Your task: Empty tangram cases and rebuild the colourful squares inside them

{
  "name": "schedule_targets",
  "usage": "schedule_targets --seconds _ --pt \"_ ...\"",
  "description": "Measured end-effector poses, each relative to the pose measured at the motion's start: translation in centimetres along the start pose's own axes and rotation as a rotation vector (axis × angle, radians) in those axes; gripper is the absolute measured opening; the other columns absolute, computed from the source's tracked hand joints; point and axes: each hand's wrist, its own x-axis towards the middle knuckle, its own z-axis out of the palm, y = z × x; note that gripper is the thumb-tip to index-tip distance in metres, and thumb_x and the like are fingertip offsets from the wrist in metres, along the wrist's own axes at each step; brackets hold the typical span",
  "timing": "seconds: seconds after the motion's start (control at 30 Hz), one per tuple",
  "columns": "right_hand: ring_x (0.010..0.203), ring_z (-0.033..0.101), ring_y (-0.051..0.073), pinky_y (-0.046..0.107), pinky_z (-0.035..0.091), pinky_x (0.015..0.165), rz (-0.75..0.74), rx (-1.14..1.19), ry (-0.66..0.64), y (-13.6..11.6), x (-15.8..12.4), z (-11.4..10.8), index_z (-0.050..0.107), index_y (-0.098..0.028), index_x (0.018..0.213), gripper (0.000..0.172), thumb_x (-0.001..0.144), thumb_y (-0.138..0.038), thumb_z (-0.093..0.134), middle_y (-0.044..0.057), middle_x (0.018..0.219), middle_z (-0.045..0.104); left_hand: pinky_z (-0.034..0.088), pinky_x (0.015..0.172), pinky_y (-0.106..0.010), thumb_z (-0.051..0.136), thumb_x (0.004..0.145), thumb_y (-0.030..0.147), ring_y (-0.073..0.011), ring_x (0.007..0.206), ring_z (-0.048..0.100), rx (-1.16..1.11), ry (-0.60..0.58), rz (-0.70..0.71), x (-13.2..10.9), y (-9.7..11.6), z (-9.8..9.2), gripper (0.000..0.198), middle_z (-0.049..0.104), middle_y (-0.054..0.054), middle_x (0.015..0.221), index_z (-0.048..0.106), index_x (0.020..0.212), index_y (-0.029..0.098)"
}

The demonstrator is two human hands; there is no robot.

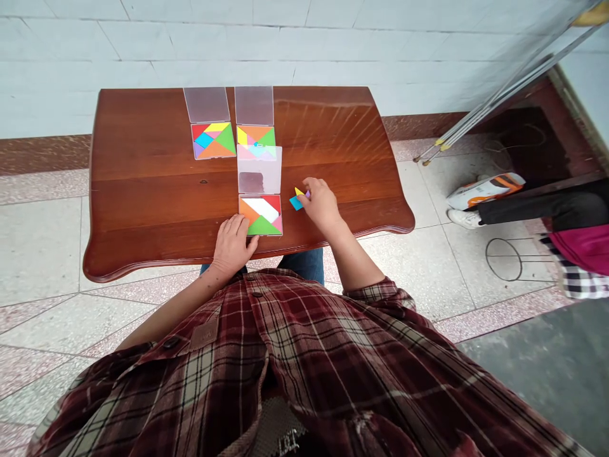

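In the head view, the nearest tangram case [261, 214] lies with its clear lid [259, 169] folded back. Orange, red, pink and green pieces fill it around a white gap. My left hand [233, 241] rests at its lower left corner, fingers stretched out, fingertips on the edge. To the right of the case, my right hand [322, 204] is curled over loose pieces, its thumb and forefinger around a purple tangram piece [308, 193]. Beside the thumb are a blue piece [295, 203] and a yellow piece [298, 191]; my fingers partly hide this group.
Two more open tangram cases, a left one [214, 141] and a middle one [255, 134], lie toward the wall on the wooden table [152, 209]. The near case's lid overlaps the middle one. At right are crutches [469, 124] and another person's leg [518, 212].
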Motion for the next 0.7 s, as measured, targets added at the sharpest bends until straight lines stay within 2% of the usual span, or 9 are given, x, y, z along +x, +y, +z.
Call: schedule_targets --seconds 0.1,0.23,0.47,0.7 --pt "0.111 0.061 0.026 0.038 0.048 0.094 -0.129 -0.037 -0.111 -2.9 -0.5 0.8 0.057 -0.014 0.129 0.038 0.093 -0.025 0.055 0.015 0.125 0.062 0.042 0.111 -0.054 0.050 0.093 0.037 -0.0357 0.129 0.056 0.006 -0.004 0.003 0.1 0.0 0.0 0.042 0.061 -0.022 0.135 0.058 0.125 0.010" --pt "0.109 0.063 0.027 0.038 0.050 0.091 -0.111 -0.166 -0.203 -5.3 -0.1 1.8 0.054 -0.012 0.133 0.044 0.093 -0.029 0.058 0.018 0.130 0.059 0.041 0.111 -0.055 0.051 0.092 0.036 -0.0357 0.130 0.054 -0.022 -0.014 -0.007 0.1 0.1 -0.1 0.042 0.060 -0.022 0.137 0.058 0.126 0.011" --pt "0.104 0.067 0.028 0.035 0.052 0.085 -0.091 -0.305 -0.198 -6.5 0.0 2.2 0.058 -0.008 0.125 0.036 0.097 -0.026 0.045 0.022 0.122 0.063 0.042 0.111 -0.053 0.051 0.092 0.036 -0.0350 0.128 0.056 -0.001 -0.013 -0.003 0.2 0.2 -0.2 0.041 0.061 -0.021 0.134 0.059 0.124 0.011" --pt "0.105 0.069 0.028 0.034 0.052 0.086 -0.070 -0.305 -0.179 -6.6 -0.3 2.1 0.055 -0.007 0.130 0.038 0.097 -0.019 0.038 0.023 0.117 0.068 0.040 0.113 -0.052 0.050 0.093 0.036 -0.0349 0.130 0.055 0.014 -0.029 -0.003 0.1 0.3 -0.3 0.040 0.060 -0.022 0.135 0.059 0.123 0.010"
